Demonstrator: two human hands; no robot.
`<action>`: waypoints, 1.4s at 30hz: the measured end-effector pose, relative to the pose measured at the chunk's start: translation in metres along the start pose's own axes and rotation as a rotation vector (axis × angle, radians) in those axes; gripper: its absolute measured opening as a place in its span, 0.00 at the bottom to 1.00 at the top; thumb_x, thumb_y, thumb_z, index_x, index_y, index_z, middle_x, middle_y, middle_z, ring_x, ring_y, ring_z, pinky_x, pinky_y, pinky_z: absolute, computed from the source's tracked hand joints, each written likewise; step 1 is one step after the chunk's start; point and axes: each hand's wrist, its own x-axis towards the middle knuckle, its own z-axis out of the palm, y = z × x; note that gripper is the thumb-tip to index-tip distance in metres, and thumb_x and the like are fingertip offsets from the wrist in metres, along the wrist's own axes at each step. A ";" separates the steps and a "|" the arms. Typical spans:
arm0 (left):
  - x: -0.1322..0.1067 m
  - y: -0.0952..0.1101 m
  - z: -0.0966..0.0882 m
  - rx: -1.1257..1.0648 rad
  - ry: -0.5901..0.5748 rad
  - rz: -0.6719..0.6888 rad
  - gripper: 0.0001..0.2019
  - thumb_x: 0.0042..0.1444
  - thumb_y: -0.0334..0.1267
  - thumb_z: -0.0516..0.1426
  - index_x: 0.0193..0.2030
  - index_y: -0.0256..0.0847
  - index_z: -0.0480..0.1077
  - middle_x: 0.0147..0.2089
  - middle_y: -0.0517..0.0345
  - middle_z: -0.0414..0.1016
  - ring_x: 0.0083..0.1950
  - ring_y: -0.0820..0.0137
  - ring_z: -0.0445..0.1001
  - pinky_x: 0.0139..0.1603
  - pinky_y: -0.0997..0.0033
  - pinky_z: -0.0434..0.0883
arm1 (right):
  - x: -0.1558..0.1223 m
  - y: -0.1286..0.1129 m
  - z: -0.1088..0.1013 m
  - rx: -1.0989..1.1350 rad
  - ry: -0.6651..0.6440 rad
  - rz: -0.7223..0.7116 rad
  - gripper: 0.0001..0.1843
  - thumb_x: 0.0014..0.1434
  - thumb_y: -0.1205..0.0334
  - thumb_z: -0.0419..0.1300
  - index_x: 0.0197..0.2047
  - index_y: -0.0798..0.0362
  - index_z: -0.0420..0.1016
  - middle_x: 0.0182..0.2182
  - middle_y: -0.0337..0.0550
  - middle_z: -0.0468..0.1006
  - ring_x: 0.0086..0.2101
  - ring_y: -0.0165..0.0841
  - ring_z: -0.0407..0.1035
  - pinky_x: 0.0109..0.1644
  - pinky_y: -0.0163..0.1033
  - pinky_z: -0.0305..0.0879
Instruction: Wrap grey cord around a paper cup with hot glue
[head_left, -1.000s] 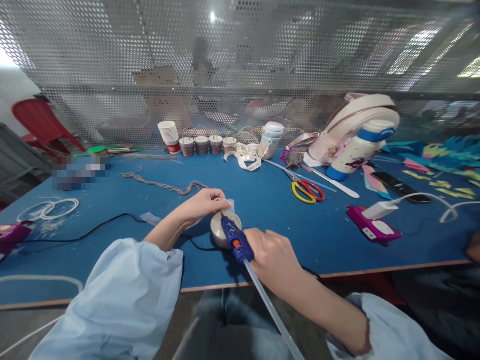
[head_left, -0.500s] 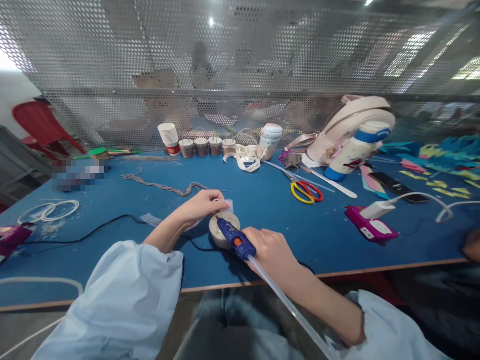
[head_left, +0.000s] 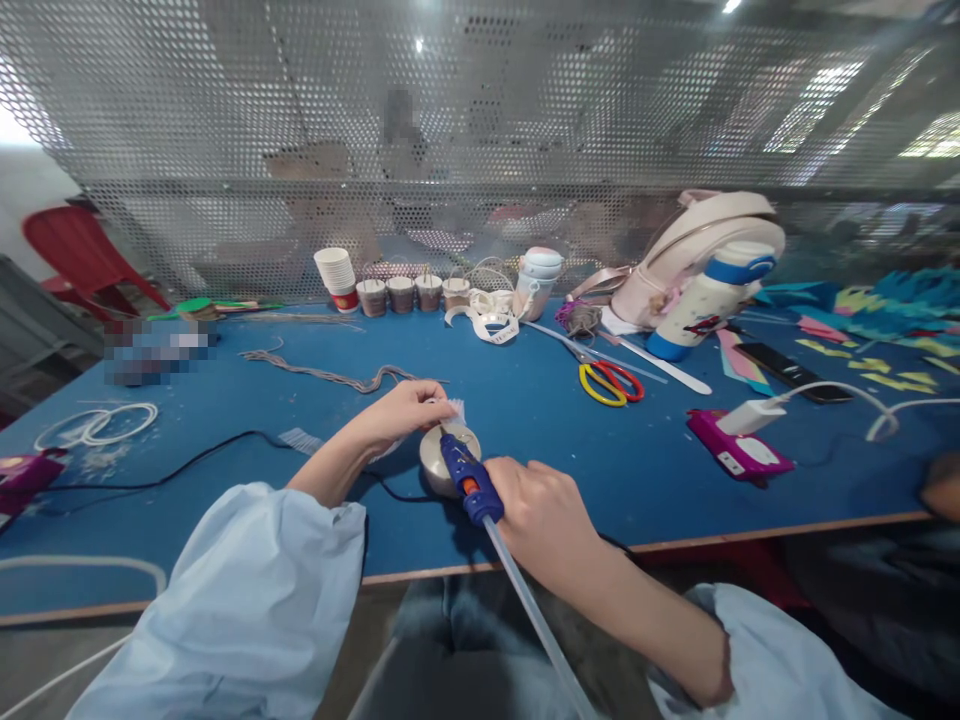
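My right hand (head_left: 541, 505) is wrapped around a blue hot glue gun (head_left: 472, 478) with a long clear glue stick (head_left: 529, 598) running out of its back. The gun's nozzle is over a round, off-white, cup-like piece (head_left: 433, 462) standing near the table's front edge. My left hand (head_left: 411, 408) is closed just behind that piece, its thumb and fingers pinching a pale striped strip (head_left: 459, 409). Part of the strip is hidden by the fingers, and the gun covers much of the round piece.
On the blue table (head_left: 360, 345) lie grey cords (head_left: 322, 372), scissors (head_left: 611, 383) and a purple power strip (head_left: 739, 442). Paper cups (head_left: 335, 275), a bottle (head_left: 712, 300) and a pink bag (head_left: 637, 295) stand along the mesh. A black cable (head_left: 202, 458) crosses the left side.
The glue gun has swung slightly, its nozzle shifting a little right over the round piece and its glue stick moving left. My left hand has hardly moved.
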 end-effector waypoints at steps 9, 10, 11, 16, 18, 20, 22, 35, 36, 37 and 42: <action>0.006 -0.012 -0.004 -0.158 -0.033 -0.072 0.12 0.43 0.41 0.64 0.24 0.37 0.67 0.25 0.61 0.70 0.26 0.75 0.65 0.29 0.73 0.59 | -0.014 0.008 -0.008 0.445 -0.190 0.219 0.04 0.59 0.64 0.57 0.37 0.54 0.71 0.28 0.41 0.78 0.28 0.34 0.72 0.32 0.35 0.59; 0.006 -0.013 -0.004 -0.178 -0.038 -0.083 0.12 0.43 0.41 0.64 0.24 0.37 0.68 0.26 0.61 0.70 0.26 0.75 0.66 0.29 0.73 0.60 | -0.014 0.008 -0.008 0.470 -0.186 0.230 0.04 0.59 0.64 0.57 0.38 0.53 0.71 0.28 0.41 0.78 0.28 0.33 0.72 0.32 0.35 0.60; 0.007 -0.014 -0.004 -0.197 -0.043 -0.093 0.12 0.42 0.41 0.65 0.24 0.37 0.68 0.26 0.61 0.70 0.27 0.75 0.66 0.29 0.73 0.60 | -0.015 0.008 -0.007 0.491 -0.180 0.239 0.04 0.59 0.64 0.56 0.37 0.53 0.71 0.28 0.41 0.77 0.28 0.33 0.72 0.33 0.35 0.61; 0.008 -0.018 -0.004 -0.285 -0.062 -0.135 0.13 0.41 0.42 0.65 0.23 0.37 0.67 0.25 0.60 0.71 0.26 0.74 0.67 0.29 0.73 0.61 | -0.014 0.007 -0.003 0.570 -0.164 0.270 0.02 0.57 0.65 0.58 0.36 0.53 0.70 0.29 0.42 0.77 0.28 0.33 0.71 0.33 0.35 0.62; 0.008 -0.018 -0.004 -0.307 -0.062 -0.142 0.13 0.42 0.41 0.65 0.23 0.37 0.67 0.25 0.60 0.71 0.26 0.75 0.67 0.29 0.73 0.61 | -0.014 0.008 -0.003 0.598 -0.166 0.272 0.03 0.56 0.65 0.58 0.36 0.52 0.70 0.29 0.41 0.77 0.28 0.32 0.71 0.33 0.35 0.62; 0.008 -0.018 -0.004 -0.320 -0.059 -0.144 0.12 0.42 0.41 0.65 0.23 0.37 0.67 0.25 0.60 0.71 0.26 0.75 0.67 0.29 0.73 0.61 | -0.014 0.009 -0.004 0.632 -0.149 0.276 0.03 0.56 0.65 0.58 0.36 0.52 0.70 0.29 0.40 0.77 0.27 0.31 0.70 0.33 0.34 0.62; 0.008 -0.018 -0.003 -0.327 -0.054 -0.142 0.12 0.41 0.40 0.66 0.23 0.37 0.68 0.25 0.60 0.71 0.26 0.75 0.67 0.30 0.73 0.61 | -0.014 0.011 -0.006 0.672 -0.118 0.283 0.03 0.56 0.65 0.58 0.36 0.51 0.70 0.28 0.39 0.77 0.26 0.30 0.69 0.32 0.33 0.61; 0.003 -0.015 -0.001 -0.331 -0.016 -0.134 0.12 0.42 0.40 0.66 0.24 0.36 0.68 0.25 0.61 0.71 0.26 0.76 0.66 0.29 0.75 0.59 | 0.001 0.012 -0.003 0.679 -0.199 0.252 0.03 0.58 0.62 0.58 0.34 0.51 0.70 0.27 0.38 0.76 0.25 0.29 0.67 0.31 0.33 0.59; 0.002 -0.015 0.000 -0.334 -0.010 -0.131 0.13 0.42 0.40 0.66 0.24 0.36 0.68 0.24 0.62 0.70 0.26 0.77 0.66 0.28 0.75 0.59 | 0.002 0.012 -0.002 0.675 -0.199 0.250 0.03 0.58 0.62 0.58 0.33 0.51 0.69 0.26 0.38 0.76 0.24 0.29 0.67 0.30 0.33 0.59; 0.002 -0.015 0.001 -0.339 -0.003 -0.130 0.13 0.42 0.40 0.66 0.24 0.36 0.68 0.24 0.62 0.70 0.25 0.77 0.65 0.27 0.75 0.58 | 0.004 0.012 -0.001 0.674 -0.198 0.249 0.04 0.58 0.61 0.58 0.32 0.51 0.69 0.26 0.38 0.75 0.24 0.29 0.66 0.30 0.33 0.58; -0.001 -0.020 0.009 -0.384 0.035 -0.138 0.15 0.43 0.45 0.66 0.26 0.37 0.67 0.23 0.64 0.68 0.24 0.77 0.64 0.26 0.75 0.58 | 0.007 0.013 0.005 0.664 -0.195 0.265 0.07 0.58 0.61 0.58 0.29 0.51 0.67 0.24 0.37 0.75 0.22 0.28 0.64 0.28 0.32 0.58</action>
